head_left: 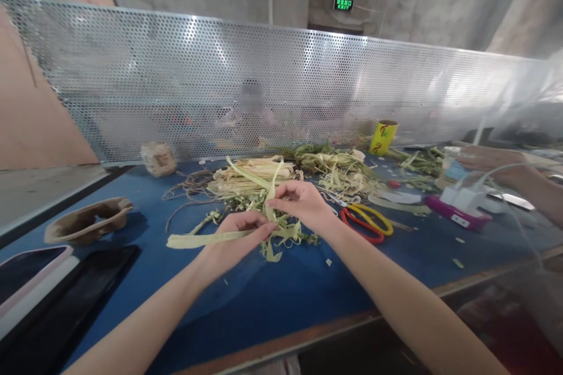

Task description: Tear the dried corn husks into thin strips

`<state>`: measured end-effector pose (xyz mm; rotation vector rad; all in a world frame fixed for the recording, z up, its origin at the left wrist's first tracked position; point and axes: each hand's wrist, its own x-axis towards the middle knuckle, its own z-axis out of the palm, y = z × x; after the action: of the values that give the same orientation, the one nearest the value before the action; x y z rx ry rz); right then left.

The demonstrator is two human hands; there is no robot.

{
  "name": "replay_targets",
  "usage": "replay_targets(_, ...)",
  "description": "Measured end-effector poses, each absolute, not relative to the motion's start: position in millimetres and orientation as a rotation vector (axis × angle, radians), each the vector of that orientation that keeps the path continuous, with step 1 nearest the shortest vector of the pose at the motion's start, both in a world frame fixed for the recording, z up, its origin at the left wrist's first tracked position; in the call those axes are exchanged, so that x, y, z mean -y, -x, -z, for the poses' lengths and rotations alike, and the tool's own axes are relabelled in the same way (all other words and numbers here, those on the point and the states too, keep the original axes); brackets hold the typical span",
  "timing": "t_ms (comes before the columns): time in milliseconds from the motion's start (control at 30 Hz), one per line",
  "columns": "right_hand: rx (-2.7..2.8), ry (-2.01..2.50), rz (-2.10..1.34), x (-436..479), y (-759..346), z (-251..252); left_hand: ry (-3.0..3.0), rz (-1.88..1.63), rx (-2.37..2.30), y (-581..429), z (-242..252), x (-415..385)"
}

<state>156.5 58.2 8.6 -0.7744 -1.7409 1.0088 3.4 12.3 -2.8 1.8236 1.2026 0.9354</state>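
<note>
My left hand pinches a long pale-green corn husk strip, whose flat end sticks out to the left. Just above and to the right, my right hand has thumb and fingers closed on husk strips, and a narrow end rises above its fingertips. The fingertips of both hands almost meet, and they hide where the strips cross. Curled green scraps show under and behind the hands. Behind them lies a pile of pale husks. Scissors with red and yellow handles rest right of my right hand.
Thin cord lies left of the pile. Further left are a cardboard tray, a phone and a wrapped roll. A yellow tube, a purple power strip and another person's hand are at right. A perforated metal screen stands behind.
</note>
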Motion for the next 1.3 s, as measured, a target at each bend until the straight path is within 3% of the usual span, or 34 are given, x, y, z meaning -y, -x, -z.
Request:
replay_targets(200,1.578,0.757,-0.996,-60,-160,-7,-1.789,-0.947,-1.201,-3,0,-8)
replay_targets(367,1.758,0.804,-1.018,-62,-168,-13,-1.390,-1.078,-1.009,-2,9,-12)
replay_targets(533,1.981,0.814,-0.792,-54,-170,-14,-1.242,-1.198,-0.952,0,9,-15)
replay_targets(700,1.935,0.911,-0.144,-40,-160,-5,-1.188,-1.421,-0.969,0,4,-15)
replay_targets(833,2.143,0.997,-0.252,-31,-153,-3,-1.232,-1.471,-0.969,0,5,-15)
replay_targets(967,1.969,1.024,-0.136,-33,-160,-10,-1.412,-1.432,-1.079,0,4,-15)
replay_targets(1100,1.977,0.855,-0.381,-41,-165,-13,-1.614,-1.361,-1.216,1,1,-13)
replay_targets(1300,1.800,0.735,-1.088,-42,-152,-1,-1.635,-1.374,-1.164,1,2,-11)
